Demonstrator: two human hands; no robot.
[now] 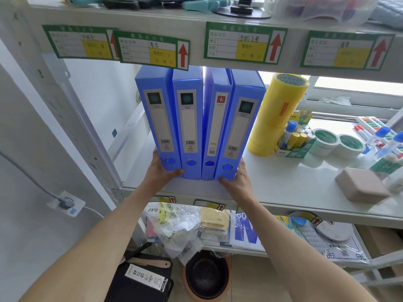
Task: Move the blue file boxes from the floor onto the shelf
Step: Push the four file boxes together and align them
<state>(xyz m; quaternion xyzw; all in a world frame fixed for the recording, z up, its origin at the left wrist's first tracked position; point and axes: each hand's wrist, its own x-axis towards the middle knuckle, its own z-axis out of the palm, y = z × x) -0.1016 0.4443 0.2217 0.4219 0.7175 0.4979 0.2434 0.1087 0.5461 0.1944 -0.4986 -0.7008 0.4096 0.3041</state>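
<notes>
file boxes [197, 125]: four upright on shelf [294, 188] | left hand [160, 171], right hand [236, 178]: fingers clasp outer boxes

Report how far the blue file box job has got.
Done: four blue file boxes stand upright on the shelf, beside the yellow tape rolls. In hand: the left hand and right hand clasp the outer boxes at the base, squeezing the row together. Left: letting go; no blue boxes show on the visible floor.
</notes>
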